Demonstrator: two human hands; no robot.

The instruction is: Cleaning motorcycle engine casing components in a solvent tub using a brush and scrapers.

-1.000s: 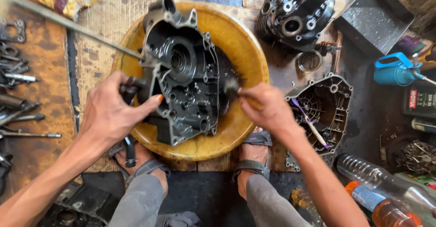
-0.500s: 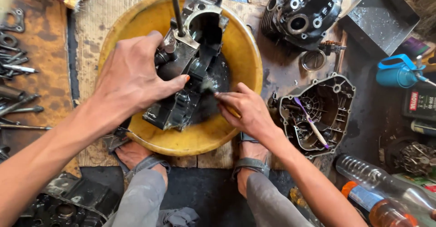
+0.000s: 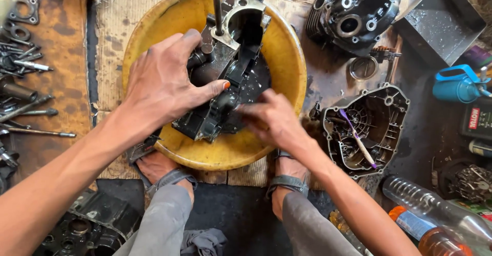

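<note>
Down in the yellow basin (image 3: 287, 56): black engine casing (image 3: 225, 89), tipped on edge, metal shaft (image 3: 217, 5) standing up from its top. Left hand (image 3: 164, 84) spread over casing's left side, fingers (image 3: 205, 91) apart, thumb pressed to dark metal. Right hand (image 3: 271, 120) at lower right edge, fingers bunched against it; blurred, actual pinch unclear. Just right of basin, open side cover (image 3: 366, 128) with purple-handled brush (image 3: 357, 138) inside. Loose tools (image 3: 28, 66) far left.
</note>
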